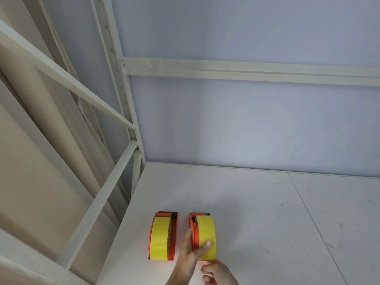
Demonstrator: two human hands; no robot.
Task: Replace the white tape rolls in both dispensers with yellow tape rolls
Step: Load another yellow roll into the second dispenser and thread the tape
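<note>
Two orange dispensers stand side by side on the white shelf, each already carrying a yellow roll. The left hand clasps the right dispenser, fingers along its orange side plate and thumb pressed on its yellow tape roll. The left dispenser, with its own yellow roll, sits just beyond that hand's knuckles, untouched.

These look light and rigid: hard plastic frames, firm wound tape with a slick outer face, so the side plates give the surer hold.

The right hand, just below the clasped roll, has curled fingers that seem to pinch at the tape's edge, though the frame cuts it off. No white rolls are in view.
</note>
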